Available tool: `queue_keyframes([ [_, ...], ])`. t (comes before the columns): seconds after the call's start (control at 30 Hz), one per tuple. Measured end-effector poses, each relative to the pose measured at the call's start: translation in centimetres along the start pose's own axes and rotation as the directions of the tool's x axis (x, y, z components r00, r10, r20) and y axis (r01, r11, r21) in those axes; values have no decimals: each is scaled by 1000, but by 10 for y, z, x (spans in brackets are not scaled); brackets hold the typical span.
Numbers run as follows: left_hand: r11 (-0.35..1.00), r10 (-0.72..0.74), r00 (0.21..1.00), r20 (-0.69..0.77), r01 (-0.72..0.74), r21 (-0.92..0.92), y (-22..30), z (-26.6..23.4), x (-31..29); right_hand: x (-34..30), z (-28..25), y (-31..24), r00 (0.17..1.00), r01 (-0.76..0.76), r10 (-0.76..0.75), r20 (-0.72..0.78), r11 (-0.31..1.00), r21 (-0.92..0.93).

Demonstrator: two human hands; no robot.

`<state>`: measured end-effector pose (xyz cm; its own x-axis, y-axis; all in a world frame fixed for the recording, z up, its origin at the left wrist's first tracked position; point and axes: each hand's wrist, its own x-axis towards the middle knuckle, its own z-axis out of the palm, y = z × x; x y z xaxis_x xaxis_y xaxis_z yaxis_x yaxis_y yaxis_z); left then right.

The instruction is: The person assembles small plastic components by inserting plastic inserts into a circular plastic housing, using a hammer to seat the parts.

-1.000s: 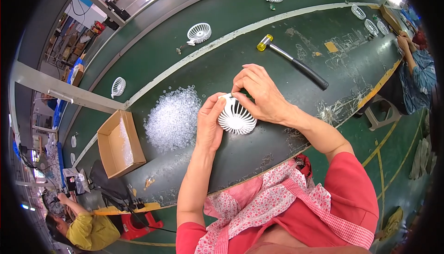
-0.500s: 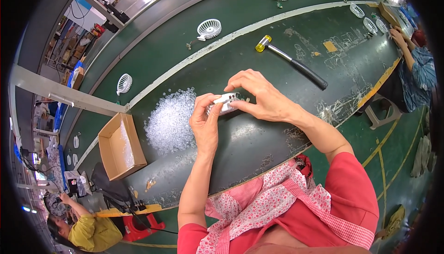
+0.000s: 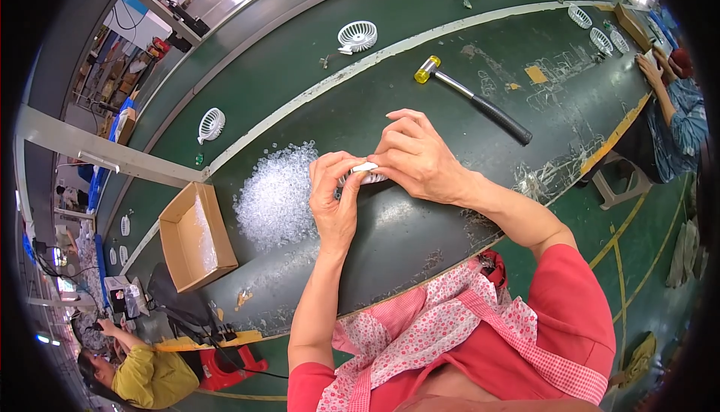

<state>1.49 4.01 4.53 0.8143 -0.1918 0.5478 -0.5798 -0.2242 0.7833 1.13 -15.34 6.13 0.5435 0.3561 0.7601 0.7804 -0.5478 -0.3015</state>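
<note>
My left hand (image 3: 334, 194) pinches a small white plastic part (image 3: 366, 175) between thumb and fingers, above the dark work table. Its ribbed rim looks like the round slotted fan housings nearby, but fingers cover most of it. From the other side my right hand (image 3: 421, 158) grips the same part, thumb and bent fingertips pressed at its upper edge. Just left of my left hand lies a heap of small clear plastic pieces (image 3: 276, 198). Beyond my right hand rests a mallet (image 3: 472, 100) with a yellow-faced head and black handle.
A cardboard box (image 3: 217, 224) with clear film inside stands left of the heap. On the green conveyor belt (image 3: 262, 85) behind lie white fan housings (image 3: 357, 36), spaced apart. One person (image 3: 154, 371) sits at the lower left, another (image 3: 679, 104) at the far right. A metal post (image 3: 112, 145) crosses on the left.
The fan housings on the belt have shifted to the right. My right fingers have closed in on the white part, which has turned and is now more covered.
</note>
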Motion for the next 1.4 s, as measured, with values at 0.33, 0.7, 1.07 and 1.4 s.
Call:
queue_keyframes([
  [0.33, 1000, -10, 1000, -3, 10, 26, -5, 0, 1, -1, 1, 6, 998, -52, 55, -25, 993, 108],
  [0.7, 997, -78, 996, -50, 77, -29, -12, 5, 1, -6, 14, 3, 977, -184, 199, -80, 968, 168],
  [1.07, 999, -54, 998, -26, 54, -1, -15, 6, -1, -8, 17, 2, 984, -140, 151, -91, 983, 120],
  [1.4, 985, -138, 974, -181, 155, 81, -19, 20, -6, 7, 17, 18, 967, -150, 155, -200, 988, 42],
])
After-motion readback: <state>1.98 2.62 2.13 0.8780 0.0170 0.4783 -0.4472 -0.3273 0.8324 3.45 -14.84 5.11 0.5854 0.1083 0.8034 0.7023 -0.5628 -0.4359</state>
